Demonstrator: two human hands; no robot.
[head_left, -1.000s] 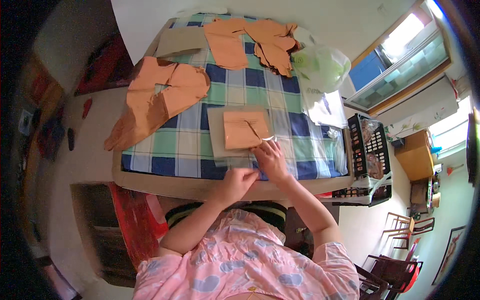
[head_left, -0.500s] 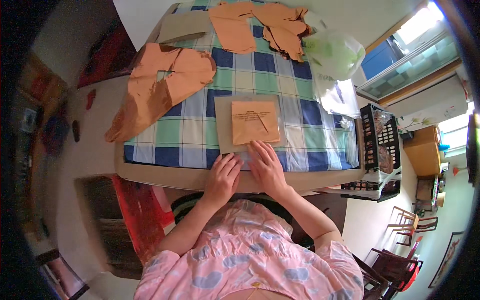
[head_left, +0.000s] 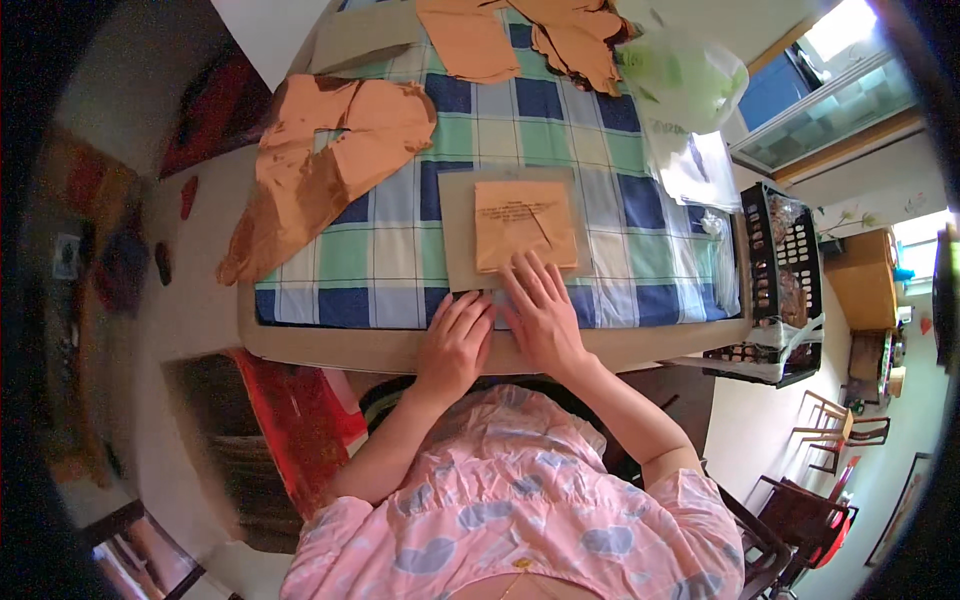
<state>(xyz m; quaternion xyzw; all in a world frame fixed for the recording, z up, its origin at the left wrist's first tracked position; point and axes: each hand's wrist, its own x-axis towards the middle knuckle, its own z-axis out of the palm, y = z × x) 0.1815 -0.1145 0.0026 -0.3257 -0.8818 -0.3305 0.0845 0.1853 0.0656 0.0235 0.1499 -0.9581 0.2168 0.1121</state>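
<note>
A folded orange-copper sheet [head_left: 515, 232] lies flat on a grey-beige board or packet [head_left: 459, 215]. Clear plastic shows along the right side of that packet, and small dark print runs across the sheet's upper part. My right hand [head_left: 545, 315] rests at the sheet's near edge, fingers stretched and slightly apart. Beside it, my left hand [head_left: 458, 338] is at the packet's near left corner. Its fingers are bent and close together over the plastic edge; the fingertips' undersides are hidden.
A checked cloth [head_left: 400, 215] covers the table. Large orange-copper sheets [head_left: 350, 140] lie at the left, others [head_left: 465, 45] at the back near a grey board [head_left: 365, 38]. A green-white plastic bag [head_left: 690, 85] and clear bags [head_left: 695, 165] lie right, beside a black crate [head_left: 775, 240].
The whole view has shifted a little, so the table sits higher and further right. Both hands stay at the packet's near edge, and the orange sheet keeps its place on the packet.
</note>
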